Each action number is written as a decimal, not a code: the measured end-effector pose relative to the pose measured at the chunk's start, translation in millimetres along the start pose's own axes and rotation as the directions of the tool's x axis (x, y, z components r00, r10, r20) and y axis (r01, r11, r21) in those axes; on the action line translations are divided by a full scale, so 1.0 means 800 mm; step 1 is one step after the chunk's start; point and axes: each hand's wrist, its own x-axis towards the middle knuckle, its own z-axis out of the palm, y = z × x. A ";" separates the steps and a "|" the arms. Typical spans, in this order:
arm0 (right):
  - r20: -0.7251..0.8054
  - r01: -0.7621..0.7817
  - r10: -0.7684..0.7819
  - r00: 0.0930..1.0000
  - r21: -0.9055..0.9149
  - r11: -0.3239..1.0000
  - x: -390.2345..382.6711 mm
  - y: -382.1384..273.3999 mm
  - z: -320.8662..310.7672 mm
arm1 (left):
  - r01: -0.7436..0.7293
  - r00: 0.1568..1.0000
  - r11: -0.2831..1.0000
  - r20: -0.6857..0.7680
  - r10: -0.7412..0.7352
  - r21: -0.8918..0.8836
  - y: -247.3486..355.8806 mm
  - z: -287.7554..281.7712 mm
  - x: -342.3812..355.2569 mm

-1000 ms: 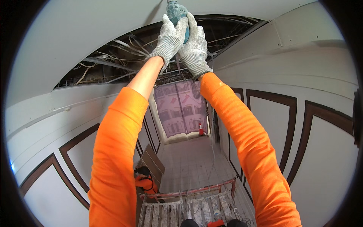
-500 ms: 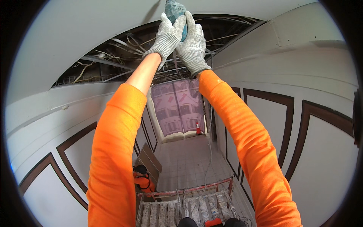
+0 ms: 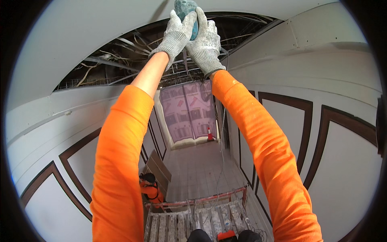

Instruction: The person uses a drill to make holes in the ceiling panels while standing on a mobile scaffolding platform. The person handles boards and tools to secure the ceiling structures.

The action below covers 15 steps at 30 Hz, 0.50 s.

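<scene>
Both arms reach overhead, with a teal power drill (image 3: 185,8) held up against the pale ceiling board (image 3: 109,28). My left hand (image 3: 176,35), in a dusty white knit glove, is closed around the drill's left side. From the right, my right hand (image 3: 204,42), gloved likewise, presses its palm and fingers to the drill's body and handle. The drill's tip lies beyond the upper edge of the picture. Just past the hands, the ceiling is open, showing wires and metal framing (image 3: 115,66).
Below is a slatted platform (image 3: 177,226) with a red rail (image 3: 193,201); a red tool (image 3: 226,235) lies between my feet. A co-worker in orange (image 3: 152,191) is at lower left beside leaning boards (image 3: 158,167). A cable (image 3: 223,161) hangs down. Farther off stand a traffic cone (image 3: 209,134) and pinkish sheeting (image 3: 187,113).
The drill and both gloved hands sit slightly higher and farther left in the picture. The whole view has shifted a little; both hands keep their hold.
</scene>
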 end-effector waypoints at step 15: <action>-0.028 0.097 -0.099 0.995 -0.054 0.994 0.000 -0.006 -0.015 | -0.020 1.000 0.999 -0.014 0.020 -0.030 -0.012 0.007 0.010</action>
